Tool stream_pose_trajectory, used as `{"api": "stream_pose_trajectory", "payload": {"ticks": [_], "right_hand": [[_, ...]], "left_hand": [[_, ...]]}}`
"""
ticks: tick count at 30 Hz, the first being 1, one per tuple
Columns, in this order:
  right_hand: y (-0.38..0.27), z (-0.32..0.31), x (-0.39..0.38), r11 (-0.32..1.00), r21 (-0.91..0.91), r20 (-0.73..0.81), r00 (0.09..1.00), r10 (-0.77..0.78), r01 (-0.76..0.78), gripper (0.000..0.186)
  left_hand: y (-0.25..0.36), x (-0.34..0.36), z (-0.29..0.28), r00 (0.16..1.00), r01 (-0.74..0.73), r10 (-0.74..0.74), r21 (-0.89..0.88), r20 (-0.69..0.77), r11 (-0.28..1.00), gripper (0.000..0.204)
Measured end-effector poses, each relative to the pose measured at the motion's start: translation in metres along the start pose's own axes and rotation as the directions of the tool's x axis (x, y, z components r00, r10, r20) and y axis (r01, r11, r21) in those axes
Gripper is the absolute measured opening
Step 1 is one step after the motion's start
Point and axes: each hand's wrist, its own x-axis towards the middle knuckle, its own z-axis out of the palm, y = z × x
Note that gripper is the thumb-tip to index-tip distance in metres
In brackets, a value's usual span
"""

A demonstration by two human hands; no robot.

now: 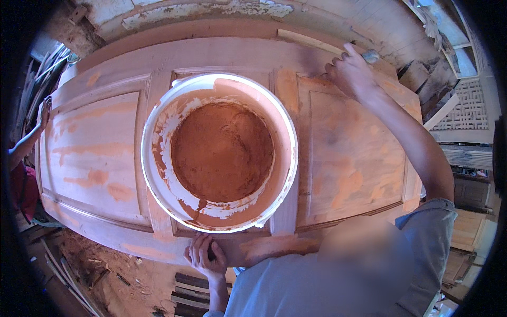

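A wooden panel door [174, 253], smeared with orange-brown filler, lies flat in front of me. On its middle stands a white bucket [290, 187] with reddish-brown paste [222, 150] inside and smears up its walls. My left hand [205, 254] rests on the door's near edge below the bucket, fingers loosely bent and thumb apart, holding nothing. Over the far right part of the door, my right hand [353, 73] is closed round a tool with a grey rounded end [371, 56]. The tool's other end is hidden by the hand and shadow.
At the far left, another person's hand [46, 110] touches the door's end; a red garment [25, 193] shows below. Wood strips [63, 274] lie on the dusty floor at lower left. A slatted wooden piece [193, 293] is near my left forearm. Wood offcuts [414, 76] sit at the far right.
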Motion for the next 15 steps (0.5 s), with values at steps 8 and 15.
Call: {"api": "stream_pose_trajectory", "payload": {"ticks": [8, 15], "right_hand": [[-0.01, -0.026, 0.045, 0.984, -0.129, 0.172, 0.98, -0.101, 0.124, 0.022], [-0.007, -0.032, 0.041, 0.995, 0.037, 0.136, 0.986, -0.098, 0.094, 0.033]], "left_hand": [[0.001, -0.001, 0.002, 1.0, 0.01, -0.01, 0.005, -0.029, 1.0, 0.013], [0.001, 0.0, 0.001, 0.999, 0.025, -0.025, -0.003, -0.03, 1.0, 0.013]]}}
